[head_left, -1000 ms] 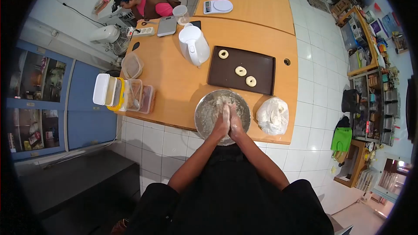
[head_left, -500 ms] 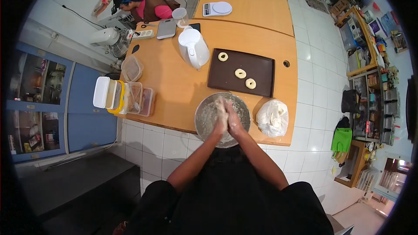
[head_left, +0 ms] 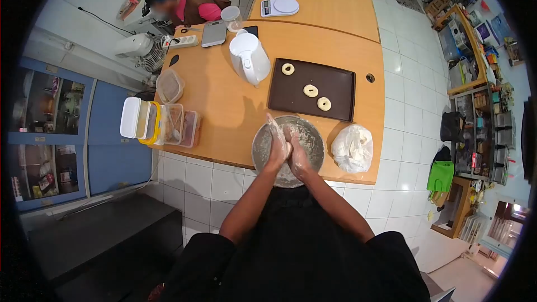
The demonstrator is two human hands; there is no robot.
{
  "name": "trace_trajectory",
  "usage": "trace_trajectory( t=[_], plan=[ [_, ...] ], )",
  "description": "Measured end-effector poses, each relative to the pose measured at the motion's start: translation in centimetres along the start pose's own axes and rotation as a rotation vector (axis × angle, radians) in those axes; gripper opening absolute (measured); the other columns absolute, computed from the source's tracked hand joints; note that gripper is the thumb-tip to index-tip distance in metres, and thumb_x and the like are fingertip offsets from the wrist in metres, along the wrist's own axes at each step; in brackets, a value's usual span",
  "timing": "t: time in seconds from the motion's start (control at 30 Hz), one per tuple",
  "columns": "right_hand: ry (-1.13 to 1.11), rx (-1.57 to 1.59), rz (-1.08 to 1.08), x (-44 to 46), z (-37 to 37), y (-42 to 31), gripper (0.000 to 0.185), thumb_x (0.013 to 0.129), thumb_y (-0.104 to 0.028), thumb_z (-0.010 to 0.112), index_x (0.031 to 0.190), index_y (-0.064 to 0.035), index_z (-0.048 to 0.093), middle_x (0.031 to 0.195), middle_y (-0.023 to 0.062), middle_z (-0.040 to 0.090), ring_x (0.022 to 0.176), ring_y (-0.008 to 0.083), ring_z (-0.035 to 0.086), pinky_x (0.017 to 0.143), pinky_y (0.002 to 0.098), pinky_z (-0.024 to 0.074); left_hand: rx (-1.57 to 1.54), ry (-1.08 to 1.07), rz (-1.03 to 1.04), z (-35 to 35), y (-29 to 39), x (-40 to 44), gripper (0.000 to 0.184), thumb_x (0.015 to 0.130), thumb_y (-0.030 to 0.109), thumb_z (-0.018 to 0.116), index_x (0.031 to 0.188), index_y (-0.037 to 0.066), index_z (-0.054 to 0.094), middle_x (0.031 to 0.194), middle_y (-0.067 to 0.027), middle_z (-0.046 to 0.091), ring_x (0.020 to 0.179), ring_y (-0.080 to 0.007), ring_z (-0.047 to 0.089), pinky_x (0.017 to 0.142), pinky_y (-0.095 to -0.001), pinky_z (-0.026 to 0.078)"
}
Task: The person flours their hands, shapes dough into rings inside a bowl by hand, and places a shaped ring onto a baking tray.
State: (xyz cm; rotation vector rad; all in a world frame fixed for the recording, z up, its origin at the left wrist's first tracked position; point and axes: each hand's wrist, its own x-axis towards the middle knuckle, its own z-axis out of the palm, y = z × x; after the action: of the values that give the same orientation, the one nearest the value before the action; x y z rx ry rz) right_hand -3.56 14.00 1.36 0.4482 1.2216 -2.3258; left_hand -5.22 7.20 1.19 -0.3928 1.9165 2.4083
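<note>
room: white floor tiles (head_left: 400, 100) are surrounding the wooden table (head_left: 224, 120); a blue cabinet (head_left: 114, 106) is standing at the left, and crowded shelves (head_left: 475, 134) are lining the right.
tray: dark tray (head_left: 338, 86) is lying on the table, three pale dough rings (head_left: 310, 90) sitting on it.
bowl: metal bowl (head_left: 316, 148) is resting at the near edge, floury smears coating its inside.
hands: left hand (head_left: 277, 144) and right hand (head_left: 300, 156) are pressing together over the bowl, left fingers pointing straight; i cannot tell whether anything is lying between them.
bag: white plastic bag (head_left: 352, 148) is sitting just right of the bowl.
far side: white kettle (head_left: 249, 59) is standing beyond; another person (head_left: 198, 8) is leaning near the far left corner.
</note>
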Motion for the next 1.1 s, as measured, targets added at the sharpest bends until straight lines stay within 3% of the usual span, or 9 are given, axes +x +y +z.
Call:
trace_trajectory(
  t=[0.07,0.2,0.37,0.43,0.57,0.67,0.77,0.97,1.1],
  plan=[
    [-0.042,0.176,0.045,0.2,0.2,-1.2,0.074,0.098,-0.059,0.021,0.147,-0.0034,0.025,0.148,0.0108,0.034,0.133,0.0246,0.036,0.11,0.036,0.0283,0.491,-0.089,0.294,-0.9,-4.1,0.6,0.07,0.097,0.013,0.043,0.15,0.004,-0.001,0.157,-0.0179,-0.002,0.145,-0.0304,0.003,0.116,-0.0364,0.004],
    [-0.051,-0.135,-0.125,0.0,-1.3,-1.8,0.073,0.097,-0.061,0.021,0.147,-0.0067,0.027,0.138,0.0093,0.043,0.123,0.0237,0.044,0.108,0.0364,0.0317,0.451,-0.252,0.252,1.0,-1.5,-2.6,0.068,0.096,0.017,0.049,0.15,0.005,0.01,0.157,-0.0178,0.007,0.145,-0.0297,0.01,0.115,-0.0382,0.014],
    [0.036,0.52,0.257,0.7,-0.6,-3.1,0.071,0.097,-0.06,0.023,0.149,-0.0111,0.023,0.145,0.0095,0.037,0.131,0.0256,0.039,0.11,0.0414,0.029,0.321,-0.159,0.352,1.0,3.4,-1.1,0.06,0.094,0.01,0.049,0.148,0.003,0.023,0.156,-0.0166,0.016,0.145,-0.0276,0.012,0.116,-0.0385,0.012],
    [-0.087,0.494,0.135,0.4,-0.1,-4.9,0.074,0.096,-0.061,0.026,0.149,-0.0098,0.022,0.148,0.0106,0.031,0.134,0.0277,0.033,0.112,0.0426,0.025,0.285,-0.132,0.408,-0.4,1.9,-1.1,0.056,0.098,0.016,0.045,0.148,0.003,0.024,0.155,-0.0145,0.018,0.144,-0.0274,0.016,0.116,-0.0376,0.014],
    [-0.164,0.267,-0.043,1.0,-1.0,-4.2,0.081,0.093,-0.065,0.027,0.15,-0.0088,0.017,0.155,0.0126,0.017,0.141,0.0319,0.019,0.115,0.0444,0.0155,-0.318,-0.078,0.051,-1.6,-2.8,-1.2,0.05,0.099,0.018,0.046,0.144,0.003,0.032,0.15,-0.0132,0.03,0.137,-0.0239,0.031,0.112,-0.0358,0.025],
    [-0.211,0.211,-0.107,0.2,-0.2,-4.2,0.081,0.094,-0.065,0.024,0.151,-0.0087,0.013,0.157,0.0127,0.011,0.143,0.0292,0.013,0.116,0.042,0.0107,-0.62,-0.047,-0.382,-0.9,2.2,-2.1,0.057,0.098,0.022,0.051,0.146,0.002,0.027,0.15,-0.0132,0.031,0.139,-0.0215,0.027,0.114,-0.0364,0.02],
    [-0.276,0.226,-0.158,-0.4,-0.1,-4.0,0.081,0.095,-0.064,0.022,0.151,-0.0072,0.013,0.157,0.0125,0.01,0.144,0.0271,0.012,0.116,0.0398,0.01,0.01,-0.086,-0.112,-1.2,2.2,-2.6,0.051,0.101,0.026,0.045,0.144,0.002,0.032,0.146,-0.0128,0.038,0.136,-0.0236,0.033,0.111,-0.0346,0.027],
    [-0.185,-0.03,-0.157,-0.4,-0.3,-3.7,0.079,0.096,-0.062,0.011,0.15,-0.0049,0.013,0.157,0.0086,0.012,0.145,0.0232,0.01,0.117,0.0349,0.0038,0.131,-0.258,0.022,-0.4,-0.5,-3.4,0.068,0.101,0.052,0.026,0.151,0.007,0.015,0.156,-0.0114,0.015,0.143,-0.0245,0.015,0.116,-0.0377,0.012],
    [-0.258,-0.201,-0.165,-2.2,0.8,-1.7,0.077,0.097,-0.06,0.01,0.15,-0.0049,0.013,0.156,0.0084,0.018,0.144,0.0219,0.013,0.117,0.0349,0.0081,-0.041,-0.033,-0.064,-0.5,2.4,-1.4,0.076,0.096,0.062,0.012,0.152,0.011,-0.002,0.158,-0.0076,-0.003,0.145,-0.0247,-0.003,0.116,-0.0404,0.002]
  ],
)
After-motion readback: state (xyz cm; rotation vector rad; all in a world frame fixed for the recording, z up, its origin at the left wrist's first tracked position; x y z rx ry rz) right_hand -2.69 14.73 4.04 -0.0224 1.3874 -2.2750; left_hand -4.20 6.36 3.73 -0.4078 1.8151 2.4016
